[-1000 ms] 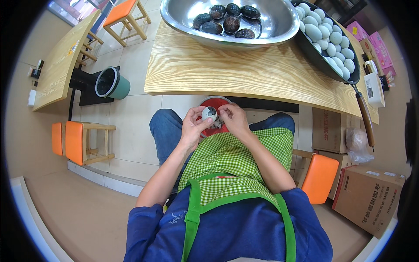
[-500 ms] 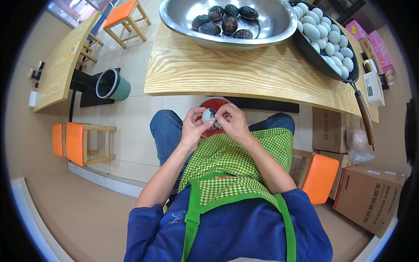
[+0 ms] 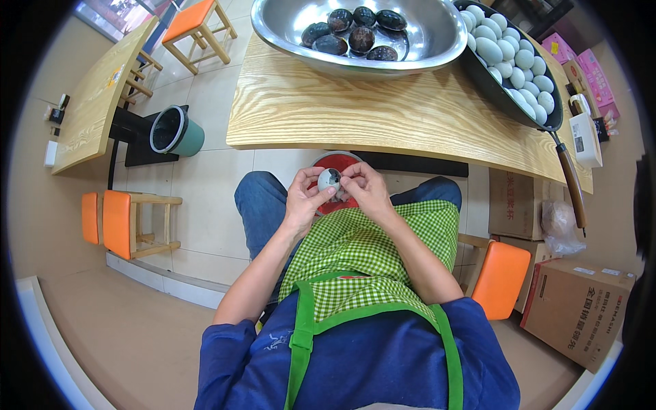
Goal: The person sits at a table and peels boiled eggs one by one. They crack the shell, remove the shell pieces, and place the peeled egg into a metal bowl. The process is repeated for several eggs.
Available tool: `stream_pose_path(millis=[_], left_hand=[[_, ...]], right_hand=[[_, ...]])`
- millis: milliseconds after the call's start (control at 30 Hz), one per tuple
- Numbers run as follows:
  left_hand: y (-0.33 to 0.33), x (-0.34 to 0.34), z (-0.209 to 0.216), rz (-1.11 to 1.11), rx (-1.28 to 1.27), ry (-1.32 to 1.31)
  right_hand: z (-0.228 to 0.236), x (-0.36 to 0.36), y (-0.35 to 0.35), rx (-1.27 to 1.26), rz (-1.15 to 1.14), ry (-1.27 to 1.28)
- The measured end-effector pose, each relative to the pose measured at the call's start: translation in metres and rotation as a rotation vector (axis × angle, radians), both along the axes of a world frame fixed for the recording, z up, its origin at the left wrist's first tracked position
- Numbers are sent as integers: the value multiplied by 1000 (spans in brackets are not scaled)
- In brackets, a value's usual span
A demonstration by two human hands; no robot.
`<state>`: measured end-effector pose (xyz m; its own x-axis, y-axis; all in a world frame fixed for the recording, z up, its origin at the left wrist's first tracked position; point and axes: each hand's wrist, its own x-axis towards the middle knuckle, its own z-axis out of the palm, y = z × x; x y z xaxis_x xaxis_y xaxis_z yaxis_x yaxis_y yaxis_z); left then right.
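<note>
My left hand (image 3: pixel 301 198) is closed around a preserved egg (image 3: pixel 326 180), holding it over my lap. Part of its pale shell is off on the right side, and dark egg shows there. The fingers of my right hand (image 3: pixel 370 193) are pinched together at that bare patch; whether a bit of shell is between them is too small to tell. Below both hands sits a red basin (image 3: pixel 333 160), partly hidden, with pale bits in it. Several peeled dark eggs (image 3: pixel 361 39) lie in a steel bowl (image 3: pixel 355 67) on the table.
A black pan (image 3: pixel 507 101) of unpeeled pale eggs (image 3: pixel 523 59) stands on the wooden table (image 3: pixel 355 109), its handle (image 3: pixel 571 179) jutting past the edge. Around me are a green bin (image 3: pixel 189 140), orange stools (image 3: pixel 117 224) and, on the right, cardboard boxes (image 3: pixel 575 311).
The egg has shifted very slightly to the right in my left hand. My right fingers have moved a little along its bare side. Everything else looks the same.
</note>
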<state>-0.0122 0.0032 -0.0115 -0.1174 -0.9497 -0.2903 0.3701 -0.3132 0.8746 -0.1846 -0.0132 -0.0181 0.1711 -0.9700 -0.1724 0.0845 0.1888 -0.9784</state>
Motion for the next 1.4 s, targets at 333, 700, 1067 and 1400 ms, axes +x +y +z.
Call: stream_pose_path(millis=[333, 700, 1067, 1400], left_hand=[[0, 4, -8, -51, -6, 10], [2, -4, 0, -129, -202, -119], [2, -1, -8, -132, -182, -133], [-1, -3, 0, -111, -137, -100]], right_hand=[[-3, -5, -1, 102, 167, -161], [2, -7, 0, 1, 124, -88], [4, -2, 4, 14, 55, -35], [-7, -3, 1, 25, -43, -81]])
